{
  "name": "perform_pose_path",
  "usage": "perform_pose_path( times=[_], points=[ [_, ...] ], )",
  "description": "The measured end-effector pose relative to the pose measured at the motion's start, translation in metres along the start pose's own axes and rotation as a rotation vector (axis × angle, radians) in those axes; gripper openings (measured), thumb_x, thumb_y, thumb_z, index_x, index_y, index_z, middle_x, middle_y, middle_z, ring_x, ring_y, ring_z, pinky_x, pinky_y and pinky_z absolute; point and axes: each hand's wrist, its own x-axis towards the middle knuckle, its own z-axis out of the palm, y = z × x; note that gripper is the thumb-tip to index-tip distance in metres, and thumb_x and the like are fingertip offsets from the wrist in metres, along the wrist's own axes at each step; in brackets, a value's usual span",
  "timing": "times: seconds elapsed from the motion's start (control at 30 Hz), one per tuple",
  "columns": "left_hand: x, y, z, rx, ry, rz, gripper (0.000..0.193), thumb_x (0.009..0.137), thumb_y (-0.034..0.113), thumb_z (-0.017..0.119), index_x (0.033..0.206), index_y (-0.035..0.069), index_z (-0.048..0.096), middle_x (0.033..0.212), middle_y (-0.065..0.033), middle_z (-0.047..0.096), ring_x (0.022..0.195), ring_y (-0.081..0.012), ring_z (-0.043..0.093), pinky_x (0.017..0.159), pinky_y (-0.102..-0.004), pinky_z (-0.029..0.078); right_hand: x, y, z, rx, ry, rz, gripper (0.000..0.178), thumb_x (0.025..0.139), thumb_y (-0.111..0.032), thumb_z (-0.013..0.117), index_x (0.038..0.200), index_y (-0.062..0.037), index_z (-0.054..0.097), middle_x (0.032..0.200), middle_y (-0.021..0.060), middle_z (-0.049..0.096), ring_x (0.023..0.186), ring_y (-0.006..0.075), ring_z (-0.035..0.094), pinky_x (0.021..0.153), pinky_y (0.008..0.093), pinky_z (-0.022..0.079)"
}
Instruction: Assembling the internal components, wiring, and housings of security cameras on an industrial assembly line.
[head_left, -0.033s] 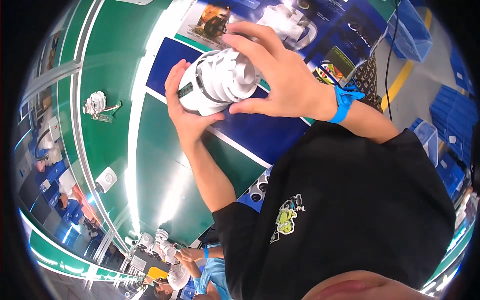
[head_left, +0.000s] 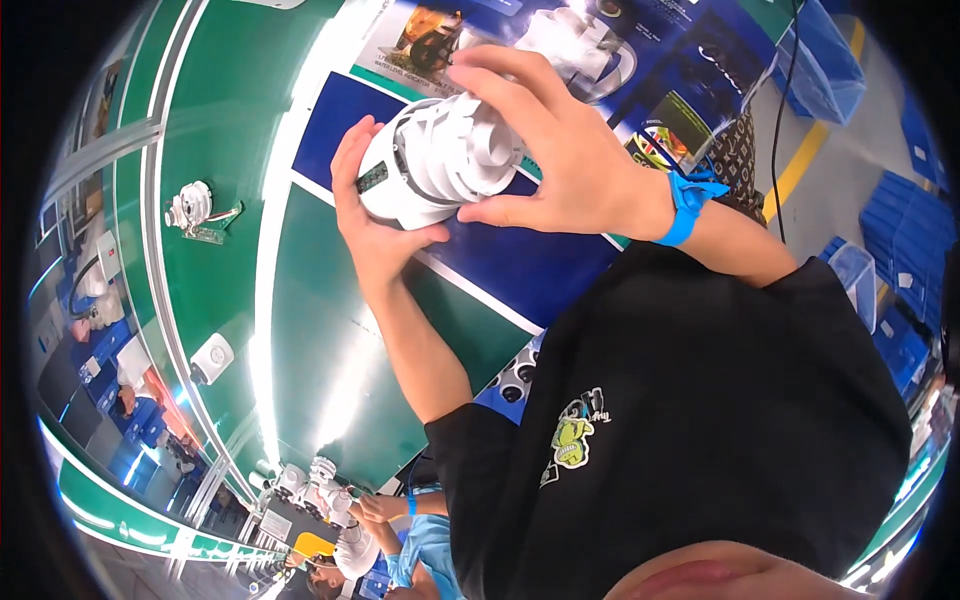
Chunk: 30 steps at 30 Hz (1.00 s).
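Note:
A white ribbed plastic appliance housing (head_left: 440,158) is held tilted above the work surface, its round stub end toward my right hand. Around its wider base, my left hand (head_left: 372,225) is closed, with the thumb below and the fingers along the far side. A dark strip with small parts (head_left: 373,180) shows in a slot beside the left fingers. My right hand (head_left: 575,150), with a blue band at the wrist, curves around the stub end. Its thumb rests at the lower edge and its fingers reach over the top, partly hiding the housing.
Beneath the hands is a blue and green mat (head_left: 560,265), beside a printed appliance carton sheet (head_left: 640,60). Another white part with a circuit board (head_left: 195,207) and a white square piece (head_left: 212,358) lie on the green line at left. A co-worker's hands (head_left: 380,508) are at lower left.
The housing has turned very slightly between my hands. Both hands keep almost the same place and grip.

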Motion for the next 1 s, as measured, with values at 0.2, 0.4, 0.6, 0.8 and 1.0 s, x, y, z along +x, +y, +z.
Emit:
perform_pose_path(
  times=[0.2, 0.4, 0.6, 0.8, 1.0],
  points=[
    [0.009, -0.01, -0.01, 0.024, -0.022, -0.042, 0.109, 0.042, 0.046, 0.092, 0.131, 0.002, 0.046, 0.132, -0.0191, 0.048, 0.12, -0.0302, 0.049, 0.1, -0.0415, 0.042, 0.013, 0.012, -0.001, 0.157, -0.007, 0.031, 0.077, 0.063, -0.021, 0.083, 0.129, -0.0043, 0.046, 0.129, 0.0118, 0.044, 0.101, 0.0224, 0.053, 0.074, 0.0284, 0.046],
    [0.013, -0.019, -0.004, 0.054, 0.043, 0.005, 0.101, 0.042, 0.026, 0.095, 0.127, 0.002, 0.048, 0.124, -0.0167, 0.052, 0.112, -0.0273, 0.054, 0.094, -0.0385, 0.046, 0.026, 0.02, -0.006, 0.435, -0.138, 0.384, 0.07, 0.07, -0.018, 0.081, 0.129, -0.0048, 0.046, 0.115, 0.0072, 0.055, 0.084, 0.0096, 0.056, 0.061, 0.0205, 0.046],
    [0.029, -0.029, -0.003, 0.827, 0.158, 0.326, 0.097, 0.047, 0.029, 0.093, 0.127, 0.004, 0.044, 0.121, -0.0153, 0.051, 0.108, -0.0282, 0.052, 0.09, -0.0392, 0.046, 0.045, 0.041, 0.009, 0.601, -0.153, 0.568, 0.072, 0.074, -0.026, 0.08, 0.128, 0.0014, 0.041, 0.1, 0.0093, 0.058, 0.087, 0.0109, 0.059, 0.066, 0.0231, 0.05],
    [0.042, -0.06, -0.013, 0.845, 0.253, 0.556, 0.091, 0.059, 0.041, 0.088, 0.127, 0.002, 0.042, 0.124, -0.0148, 0.039, 0.11, -0.0341, 0.052, 0.087, -0.0451, 0.049, 0.053, 0.053, 0.041, 0.488, -0.229, 0.598, 0.075, 0.075, -0.032, 0.079, 0.129, 0.0025, 0.04, 0.102, 0.0098, 0.058, 0.087, 0.0129, 0.059, 0.068, 0.0239, 0.051],
    [0.053, -0.082, -0.027, 0.895, 0.367, 0.695, 0.091, 0.062, 0.041, 0.087, 0.128, 0.002, 0.037, 0.12, -0.0145, 0.038, 0.111, -0.0359, 0.051, 0.088, -0.045, 0.048, 0.067, 0.065, 0.055, 0.186, -0.208, 0.129, 0.072, 0.072, -0.026, 0.08, 0.128, 0.0018, 0.044, 0.109, 0.0138, 0.054, 0.094, 0.0209, 0.057, 0.074, 0.0295, 0.049]
  ],
)
